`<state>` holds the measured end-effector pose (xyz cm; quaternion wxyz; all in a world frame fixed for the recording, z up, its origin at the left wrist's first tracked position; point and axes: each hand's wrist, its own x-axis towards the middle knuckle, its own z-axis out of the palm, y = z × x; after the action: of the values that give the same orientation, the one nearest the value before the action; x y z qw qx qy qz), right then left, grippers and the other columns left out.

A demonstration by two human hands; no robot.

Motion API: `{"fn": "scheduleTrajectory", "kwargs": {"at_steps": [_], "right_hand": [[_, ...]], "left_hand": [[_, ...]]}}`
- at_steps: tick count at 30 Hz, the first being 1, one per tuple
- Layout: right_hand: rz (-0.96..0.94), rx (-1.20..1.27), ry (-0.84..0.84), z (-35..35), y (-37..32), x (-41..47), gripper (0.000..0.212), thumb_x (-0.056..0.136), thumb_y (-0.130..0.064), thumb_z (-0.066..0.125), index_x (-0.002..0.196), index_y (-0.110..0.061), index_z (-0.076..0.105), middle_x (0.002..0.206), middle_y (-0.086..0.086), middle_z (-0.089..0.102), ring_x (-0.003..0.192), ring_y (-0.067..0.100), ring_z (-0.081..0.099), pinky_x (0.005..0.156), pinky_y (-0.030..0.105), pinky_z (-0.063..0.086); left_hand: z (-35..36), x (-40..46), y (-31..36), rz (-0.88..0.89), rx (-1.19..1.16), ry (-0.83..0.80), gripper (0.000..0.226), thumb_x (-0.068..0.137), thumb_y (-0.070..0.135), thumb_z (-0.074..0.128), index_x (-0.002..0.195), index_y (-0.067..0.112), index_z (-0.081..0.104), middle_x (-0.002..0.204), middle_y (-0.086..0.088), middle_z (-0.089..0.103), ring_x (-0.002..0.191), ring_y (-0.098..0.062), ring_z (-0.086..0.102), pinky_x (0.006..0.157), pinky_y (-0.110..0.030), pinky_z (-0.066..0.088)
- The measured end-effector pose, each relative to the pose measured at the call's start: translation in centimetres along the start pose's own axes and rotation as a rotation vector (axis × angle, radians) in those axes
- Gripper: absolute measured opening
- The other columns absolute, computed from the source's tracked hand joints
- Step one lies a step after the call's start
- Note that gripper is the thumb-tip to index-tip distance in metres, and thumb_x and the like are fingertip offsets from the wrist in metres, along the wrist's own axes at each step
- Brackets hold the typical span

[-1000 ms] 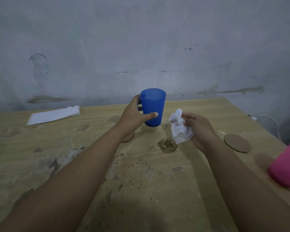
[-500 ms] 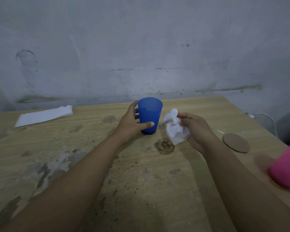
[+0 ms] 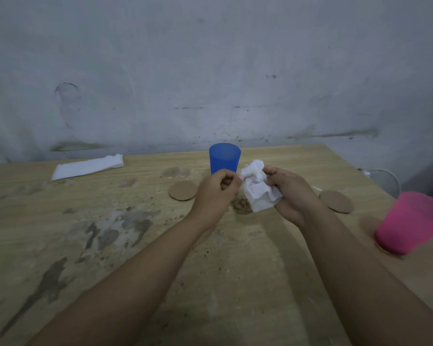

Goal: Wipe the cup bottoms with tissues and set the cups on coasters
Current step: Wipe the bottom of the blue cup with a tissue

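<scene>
Both hands are working the crumpled tissue (image 3: 259,189) above the middle of the tabletop (image 3: 160,283): right hand (image 3: 291,193) is curling round it, left hand (image 3: 216,193) is pinching its upper corner between thumb and fingertip. Blue cup (image 3: 224,158) is standing upright toward the far edge, free of both hands; whether a coaster lies under it cannot be told. One bare coaster (image 3: 183,191) is lying just left of the left hand, another (image 3: 336,201) nearer the right edge. Pink cup (image 3: 414,222) is sitting at the right edge, blurred.

Risks, judged: pulling at the corner may be tearing the tissue; the right forearm is passing close to the pink cup and could be knocking it off the edge
</scene>
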<state>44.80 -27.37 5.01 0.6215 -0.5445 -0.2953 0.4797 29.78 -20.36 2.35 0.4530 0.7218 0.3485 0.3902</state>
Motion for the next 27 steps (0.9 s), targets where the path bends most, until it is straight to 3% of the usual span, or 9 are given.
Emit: {"fn": "scheduleTrajectory", "kwargs": {"at_steps": [3, 7, 11, 14, 18, 21, 24, 27], "right_hand": [[0.004, 0.067, -0.015, 0.6, -0.3, -1.3, 0.039, 0.088, 0.007, 0.038, 0.124, 0.004, 0.054, 0.117, 0.023, 0.062, 0.097, 0.029, 0.061, 0.08, 0.035, 0.052], [-0.006, 0.143, -0.034, 1.1, -0.4, -2.8, 0.036, 0.088, 0.011, 0.037, 0.118, 0.004, 0.055, 0.11, 0.022, 0.062, 0.092, 0.029, 0.061, 0.078, 0.034, 0.053], [-0.034, 0.102, 0.02, 1.4, -0.5, -3.4, 0.03, 0.086, 0.012, 0.039, 0.091, -0.006, 0.062, 0.09, 0.013, 0.065, 0.074, 0.022, 0.061, 0.066, 0.032, 0.051], [-0.058, 0.04, 0.032, 1.4, -0.8, -3.6, 0.03, 0.086, 0.01, 0.042, 0.085, -0.01, 0.064, 0.083, 0.009, 0.068, 0.066, 0.018, 0.064, 0.055, 0.025, 0.054], [-0.055, -0.082, 0.031, 1.3, -0.9, -3.6, 0.027, 0.086, 0.006, 0.043, 0.095, -0.008, 0.065, 0.096, 0.013, 0.068, 0.077, 0.023, 0.064, 0.066, 0.031, 0.054], [-0.004, -0.114, -0.115, 0.9, -1.1, -3.7, 0.036, 0.084, 0.002, 0.043, 0.111, -0.01, 0.063, 0.103, 0.011, 0.069, 0.084, 0.026, 0.065, 0.068, 0.034, 0.055], [-0.017, -0.139, -0.124, 1.0, -1.3, -3.9, 0.028, 0.087, 0.003, 0.048, 0.108, -0.01, 0.061, 0.096, 0.012, 0.068, 0.073, 0.021, 0.067, 0.057, 0.03, 0.055], [-0.045, -0.166, -0.033, 1.3, -1.2, -3.7, 0.023, 0.088, 0.004, 0.044, 0.102, -0.002, 0.062, 0.094, 0.017, 0.064, 0.076, 0.026, 0.06, 0.065, 0.033, 0.053]], "left_hand": [[0.3, -0.5, 1.2, -0.184, -0.133, -0.131, 0.041, 0.08, 0.047, 0.067, 0.108, 0.017, 0.064, 0.104, -0.001, 0.069, 0.094, -0.015, 0.067, 0.088, -0.04, 0.054], [0.1, -1.0, 2.5, -0.246, -0.276, -0.131, 0.044, 0.078, 0.021, 0.074, 0.118, 0.012, 0.057, 0.11, -0.01, 0.068, 0.101, -0.026, 0.066, 0.091, -0.049, 0.052], [-0.5, -1.2, 3.4, -0.202, -0.257, -0.091, 0.035, 0.078, 0.003, 0.071, 0.112, 0.008, 0.061, 0.105, -0.013, 0.067, 0.096, -0.027, 0.066, 0.082, -0.039, 0.058], [-0.9, -1.4, 3.6, -0.185, -0.277, -0.064, 0.03, 0.079, -0.003, 0.069, 0.108, 0.001, 0.063, 0.103, -0.015, 0.064, 0.087, -0.021, 0.064, 0.074, -0.027, 0.058], [-1.2, -1.4, 4.0, -0.153, -0.307, -0.03, 0.023, 0.079, -0.005, 0.066, 0.102, -0.004, 0.065, 0.093, -0.013, 0.063, 0.083, -0.02, 0.063, 0.071, -0.021, 0.057], [-1.5, -1.3, 4.3, -0.07, -0.141, 0.062, 0.018, 0.077, 0.0, 0.069, 0.095, 0.003, 0.069, 0.092, -0.008, 0.067, 0.083, -0.017, 0.063, 0.075, -0.023, 0.056], [-1.7, -1.3, 4.3, 0.09, 0.017, 0.125, 0.015, 0.077, 0.0, 0.068, 0.088, 0.01, 0.073, 0.087, -0.003, 0.07, 0.076, -0.007, 0.063, 0.068, -0.012, 0.051], [-1.7, -1.8, 4.4, 0.318, 0.156, 0.135, 0.018, 0.077, -0.005, 0.064, 0.083, 0.01, 0.074, 0.084, 0.0, 0.069, 0.072, 0.001, 0.059, 0.066, -0.005, 0.046]]}}
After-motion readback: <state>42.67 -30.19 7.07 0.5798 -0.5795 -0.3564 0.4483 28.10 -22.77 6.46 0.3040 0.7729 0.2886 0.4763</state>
